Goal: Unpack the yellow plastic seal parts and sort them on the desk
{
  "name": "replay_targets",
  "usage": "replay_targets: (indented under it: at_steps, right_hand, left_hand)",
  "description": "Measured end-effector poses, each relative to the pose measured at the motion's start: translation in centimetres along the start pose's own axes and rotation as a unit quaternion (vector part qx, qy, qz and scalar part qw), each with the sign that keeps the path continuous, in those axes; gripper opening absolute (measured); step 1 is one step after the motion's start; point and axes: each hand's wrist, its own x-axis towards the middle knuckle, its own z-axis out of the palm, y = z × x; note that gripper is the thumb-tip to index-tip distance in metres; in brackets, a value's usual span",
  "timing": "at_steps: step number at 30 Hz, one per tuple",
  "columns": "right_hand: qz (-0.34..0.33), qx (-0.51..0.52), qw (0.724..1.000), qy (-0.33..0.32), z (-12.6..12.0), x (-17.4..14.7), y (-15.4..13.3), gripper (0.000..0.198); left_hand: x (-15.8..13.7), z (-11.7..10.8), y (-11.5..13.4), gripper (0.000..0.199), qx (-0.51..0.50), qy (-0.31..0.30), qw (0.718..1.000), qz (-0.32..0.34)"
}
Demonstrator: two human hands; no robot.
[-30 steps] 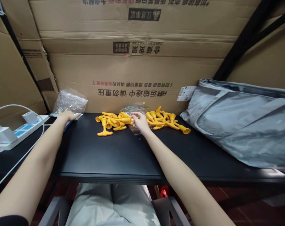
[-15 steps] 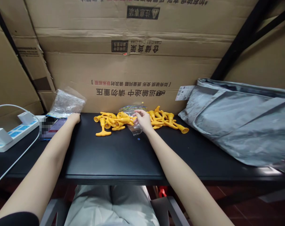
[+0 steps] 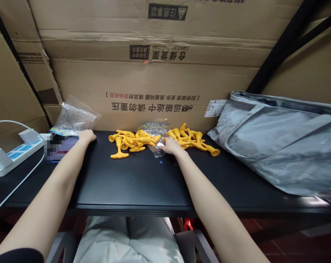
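R grip (image 3: pixel 171 145): fingers curled, at clear bag (image 3: pixel 156 131) & inner end of R yellow pile (image 3: pixel 199 136). L grip (image 3: pixel 87 136): at lower edge of 2nd clear bag (image 3: pixel 77 116), by phone (image 3: pixel 65 147). Fingertips small & partly hidden; can't tell how far open either is, or if it has hold. L yellow pile (image 3: pixel 140 140), T-handled pcs, just L of clear bag, all on black surface (image 3: pixel 121 186). Power strip (image 3: pixel 16 156) far L, grey tote (image 3: pixel 280 149) far R, cardboard (image 3: pixel 132 78) behind.

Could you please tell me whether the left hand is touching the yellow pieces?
Apart: the head view shows black tabletop between the left hand and yellow pieces.
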Motion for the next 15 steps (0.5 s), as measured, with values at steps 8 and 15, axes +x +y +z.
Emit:
replay_targets:
  at_steps: [8,15]
  right_hand:
    - [-0.038,-0.008,0.997,-0.066,0.3,-0.4,-0.5,0.066]
    - [-0.093,0.032,0.994,-0.049,0.8,0.4,0.0,0.045]
  left_hand:
    - [-3.9,-2.9,4.6,0.043,-0.114,0.147,0.971,0.15]
    - [-11.8,-4.0,11.5,0.041,-0.137,0.188,0.867,0.44]
